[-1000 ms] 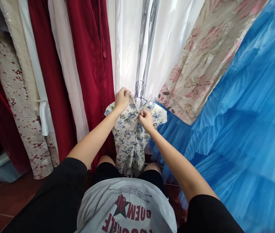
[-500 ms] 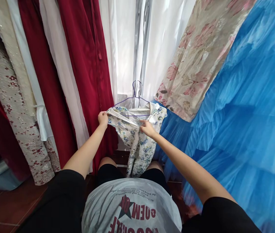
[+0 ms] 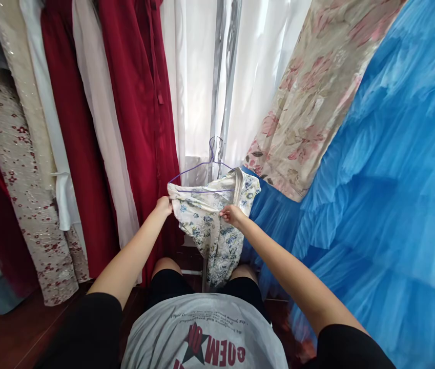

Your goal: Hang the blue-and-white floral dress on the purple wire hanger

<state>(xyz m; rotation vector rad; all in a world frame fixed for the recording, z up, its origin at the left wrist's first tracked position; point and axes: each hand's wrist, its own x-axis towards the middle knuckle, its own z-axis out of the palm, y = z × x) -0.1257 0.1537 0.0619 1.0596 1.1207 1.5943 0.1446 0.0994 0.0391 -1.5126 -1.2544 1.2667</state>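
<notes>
A white blouse (image 3: pixel 227 246) with blue and green flowers hangs from a purple wire hanger (image 3: pixel 196 167) in front of me. My left hand (image 3: pixel 164 206) is closed on the edge of its left shoulder or sleeve, pulling it out sideways. With bent fingers, my right hand (image 3: pixel 231 215) pinches the front of the neckline near the middle. The left end of the hanger shows bare above the cloth, while the right shoulder of the blouse covers the other end. The hanger's hook is by a grey metal pole.
Dark red garments (image 3: pixel 132 102) and a white dress with red flowers (image 3: pixel 21 154) hang on the left. To the right are a beige floral garment (image 3: pixel 297 118) and a ruffled blue tulle dress (image 3: pixel 386 215). A grey-blue tub (image 3: pixel 0 294) stands on the floor at left.
The left shoulder of the blouse has come down off the hanger's left end, baring the wire. My left hand has moved slightly lower in view, still holding the cloth; my right hand keeps its pinch.
</notes>
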